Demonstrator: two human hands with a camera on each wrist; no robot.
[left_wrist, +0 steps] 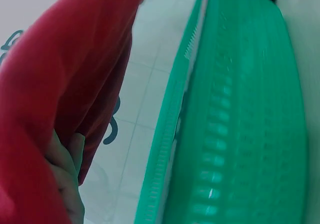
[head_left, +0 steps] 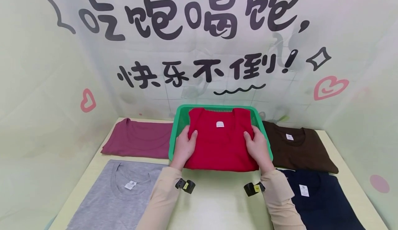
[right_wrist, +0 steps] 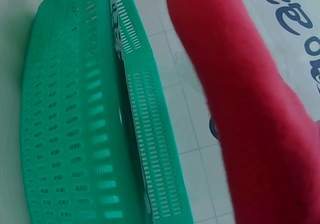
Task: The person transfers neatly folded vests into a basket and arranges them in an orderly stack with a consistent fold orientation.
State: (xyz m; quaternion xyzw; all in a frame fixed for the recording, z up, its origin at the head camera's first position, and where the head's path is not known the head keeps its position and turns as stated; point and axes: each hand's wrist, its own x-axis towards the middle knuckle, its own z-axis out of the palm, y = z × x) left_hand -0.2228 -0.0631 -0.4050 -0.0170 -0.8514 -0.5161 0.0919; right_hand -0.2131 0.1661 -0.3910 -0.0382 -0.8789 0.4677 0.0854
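A folded red shirt [head_left: 220,143] with a white neck label is held above a green plastic basket [head_left: 174,133]. At its left side my left hand [head_left: 185,145] grips it, thumb on top and fingers underneath. My right hand [head_left: 257,146] holds the opposite side the same way. In the left wrist view, curled fingers [left_wrist: 67,176] show under the red cloth, beside the basket's wall [left_wrist: 235,134]. The right wrist view has the shirt [right_wrist: 250,94] raised over the perforated basket [right_wrist: 75,134], with the right hand mostly hidden by cloth.
Left of the basket lie a folded mauve shirt [head_left: 143,138] and, nearer, a grey shirt [head_left: 115,192]. To the right are a brown shirt [head_left: 301,150] and a navy shirt [head_left: 323,202]. A printed backdrop [head_left: 192,50] rises behind the pale table [head_left: 217,205].
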